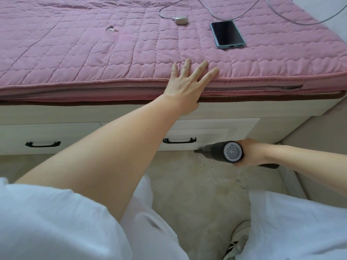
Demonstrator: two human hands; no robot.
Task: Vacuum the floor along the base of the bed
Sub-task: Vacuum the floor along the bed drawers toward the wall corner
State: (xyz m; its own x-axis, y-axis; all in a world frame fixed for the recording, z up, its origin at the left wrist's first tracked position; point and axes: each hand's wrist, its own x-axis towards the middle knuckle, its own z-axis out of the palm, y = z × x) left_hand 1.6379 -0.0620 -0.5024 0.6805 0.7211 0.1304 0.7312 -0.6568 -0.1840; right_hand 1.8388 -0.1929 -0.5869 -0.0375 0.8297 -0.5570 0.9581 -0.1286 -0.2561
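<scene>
We are working the vacuuming step: our right hand is gripping the handheld vacuum, its nozzle apparently touching the floor at the bed base. Our left hand is resting flat, fingers spread, on the bed's edge. Next we are needing a slow sweep along the base.

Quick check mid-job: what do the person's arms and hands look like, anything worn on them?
Both forearms are bare. The left hand and right hand show no gloves, and no rings or watch are visible. A loose white short sleeve covers the left upper arm; white fabric shows at lower right too.
</scene>
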